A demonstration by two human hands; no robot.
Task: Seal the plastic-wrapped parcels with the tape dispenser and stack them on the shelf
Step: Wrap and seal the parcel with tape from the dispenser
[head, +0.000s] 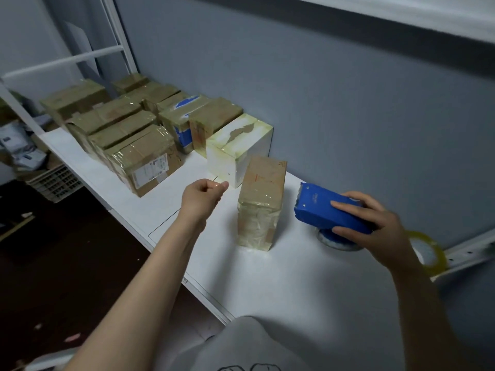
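Our right hand (375, 226) has its fingers grasping the blue plastic tape dispenser (329, 211), at 3 o'clock of the upright tan plastic-wrapped parcel (261, 202) on the white shelf (294, 277). Our left hand (205, 195), at 9 o'clock, is clenched; whether it pinches tape we cannot tell. We should steady the parcel, then press tape flat over its top.

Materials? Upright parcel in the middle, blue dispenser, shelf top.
Upright parcel: brown cardboard, likely, under glossy clear tape or film; wrinkles and glare show. Tape dispenser: blue, matte, probably painted metal or plastic; small rivets and a toothed edge. Shelf top: smooth white board, maybe laminate; soft sheen.
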